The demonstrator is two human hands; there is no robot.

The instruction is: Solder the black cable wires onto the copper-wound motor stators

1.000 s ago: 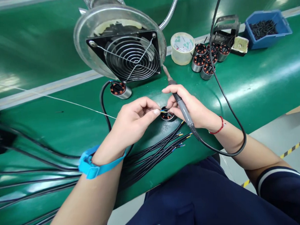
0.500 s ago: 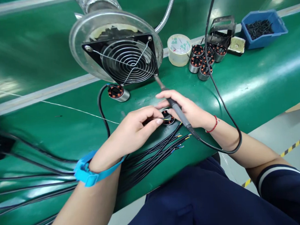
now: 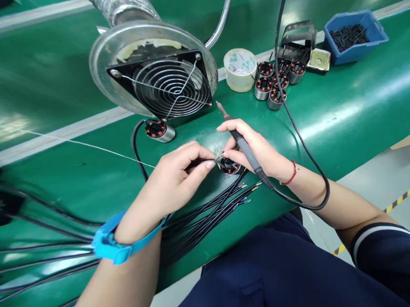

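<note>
My left hand (image 3: 182, 172), with a blue wrist strap, is closed on a black cable (image 3: 197, 163) whose thin wire ends reach toward a round motor stator (image 3: 230, 167) on the bench. My right hand (image 3: 250, 147) holds a soldering iron (image 3: 246, 151), its tip pointing up and away near the fan guard. Thumb and a finger of that hand pinch at the thin wires above the stator. Below both hands, several black cables (image 3: 210, 212) lie with stripped, coloured ends toward the right. Another stator (image 3: 160, 130) with a cable attached sits beneath the fan.
A fume fan (image 3: 177, 89) on a metal duct stands at the back. Right of it are a round tub (image 3: 240, 79), several stators (image 3: 276, 98), an iron stand (image 3: 298, 41), a small square tin (image 3: 319, 60) and a blue bin (image 3: 352, 52) of black pieces. The iron's cord loops over my right forearm.
The fingers of my right hand have closed in on the thin wires over the stator. More of the stator shows, and the view has shifted slightly.
</note>
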